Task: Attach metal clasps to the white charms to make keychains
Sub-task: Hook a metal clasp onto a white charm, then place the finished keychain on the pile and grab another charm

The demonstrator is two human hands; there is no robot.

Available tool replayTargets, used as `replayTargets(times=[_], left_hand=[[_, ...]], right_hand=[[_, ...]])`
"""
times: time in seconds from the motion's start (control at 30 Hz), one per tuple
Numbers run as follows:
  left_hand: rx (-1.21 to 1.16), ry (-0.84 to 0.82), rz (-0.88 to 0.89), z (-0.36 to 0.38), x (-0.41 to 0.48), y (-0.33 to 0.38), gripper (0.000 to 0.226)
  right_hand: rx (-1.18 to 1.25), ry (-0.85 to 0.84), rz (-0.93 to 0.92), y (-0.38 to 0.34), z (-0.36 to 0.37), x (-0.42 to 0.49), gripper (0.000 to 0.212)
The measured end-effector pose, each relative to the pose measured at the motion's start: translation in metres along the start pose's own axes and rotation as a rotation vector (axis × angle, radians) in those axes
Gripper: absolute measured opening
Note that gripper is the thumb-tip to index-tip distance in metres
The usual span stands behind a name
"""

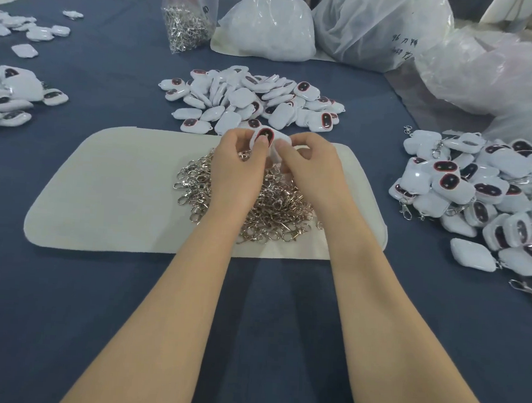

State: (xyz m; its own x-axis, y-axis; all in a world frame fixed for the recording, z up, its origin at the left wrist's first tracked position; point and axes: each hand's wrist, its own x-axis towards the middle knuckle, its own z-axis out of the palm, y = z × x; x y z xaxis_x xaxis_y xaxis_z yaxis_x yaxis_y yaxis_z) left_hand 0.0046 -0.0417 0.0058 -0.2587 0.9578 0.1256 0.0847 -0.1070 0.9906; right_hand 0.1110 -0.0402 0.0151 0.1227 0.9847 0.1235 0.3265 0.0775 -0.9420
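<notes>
A white charm [265, 136] with a dark, red-rimmed oval is held up between both hands above the far edge of a cream mat [111, 190]. My left hand [237, 159] pinches its left side and has a metal clasp [244, 155] under its fingers. My right hand [307, 162] grips the charm's right side, fingers curled. Beneath my hands and wrists, a heap of loose metal clasps [267, 207] lies on the mat. A pile of bare white charms [248, 100] lies just beyond the mat.
At the right lies a pile of charms with clasps on them [481, 194]. More charms [11, 95] lie at the left edge. A clear bag of clasps [186, 27] and big plastic bags [267, 25] stand at the back on the blue cloth [267, 324].
</notes>
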Motion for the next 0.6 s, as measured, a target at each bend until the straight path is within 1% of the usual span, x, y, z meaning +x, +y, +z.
replayTargets(times=[0.07, 0.17, 0.2, 0.27, 0.37, 0.5, 0.6], left_hand=[[-0.030, -0.030, -0.002, 0.013, -0.004, 0.003, 0.005], [-0.060, -0.107, -0.020, 0.045, -0.008, 0.010, 0.014], [-0.065, -0.140, -0.036, 0.058, -0.010, 0.014, 0.015], [-0.070, -0.213, -0.062, 0.086, -0.015, 0.021, 0.010], [-0.030, -0.310, -0.060, 0.127, -0.024, 0.028, 0.007], [-0.020, -0.437, -0.072, 0.167, -0.040, 0.035, 0.022], [0.013, -0.500, -0.028, 0.187, -0.051, 0.040, 0.032]], right_hand=[[0.024, 0.086, 0.026, 0.001, -0.011, 0.002, 0.011], [0.003, 0.289, 0.052, 0.007, -0.031, 0.006, 0.016], [-0.015, 0.360, 0.053, 0.009, -0.040, 0.007, 0.015], [-0.038, 0.485, 0.049, 0.014, -0.060, 0.007, 0.009], [-0.077, 0.651, 0.057, 0.022, -0.094, 0.005, 0.004], [-0.227, 0.821, 0.096, 0.033, -0.132, 0.003, 0.025], [-0.379, 0.865, 0.163, 0.042, -0.150, 0.003, 0.037]])
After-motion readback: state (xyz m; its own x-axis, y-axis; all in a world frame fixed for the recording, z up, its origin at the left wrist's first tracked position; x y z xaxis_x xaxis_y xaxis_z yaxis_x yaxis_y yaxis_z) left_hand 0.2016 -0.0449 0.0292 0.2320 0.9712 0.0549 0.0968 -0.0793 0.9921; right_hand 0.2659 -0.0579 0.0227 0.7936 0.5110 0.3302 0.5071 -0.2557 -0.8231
